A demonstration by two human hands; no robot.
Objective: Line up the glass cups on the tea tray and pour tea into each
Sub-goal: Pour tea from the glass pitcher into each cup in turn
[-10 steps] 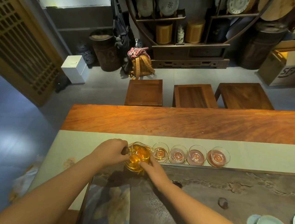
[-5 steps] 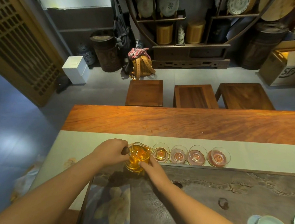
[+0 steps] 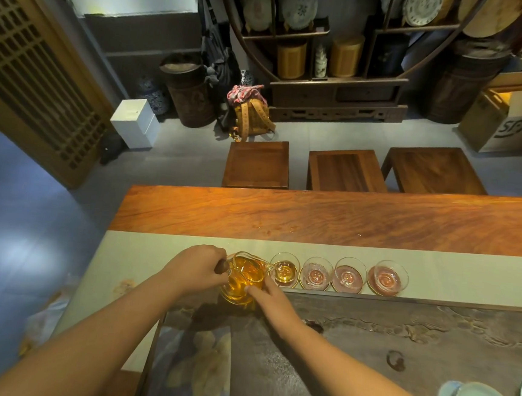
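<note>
The left hand [image 3: 198, 266] grips the pitcher [image 3: 244, 280] handle; the right hand [image 3: 268, 296] steadies its side with straight fingers. Its spout hangs over the nearest cup [image 3: 284, 269]; tilting too far could overflow that cup onto the bench [image 3: 314, 218]

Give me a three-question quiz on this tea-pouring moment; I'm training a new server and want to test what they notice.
1. How many glass cups stand in the row on the runner?
2. True or false: the left hand grips the pitcher's handle while the right hand's fingers touch the glass pitcher.
3. Which cup holds amber tea: A) the leftmost cup, B) the rightmost cup, C) all of them?

Key: 1. Four. 2. True. 3. A.
</note>
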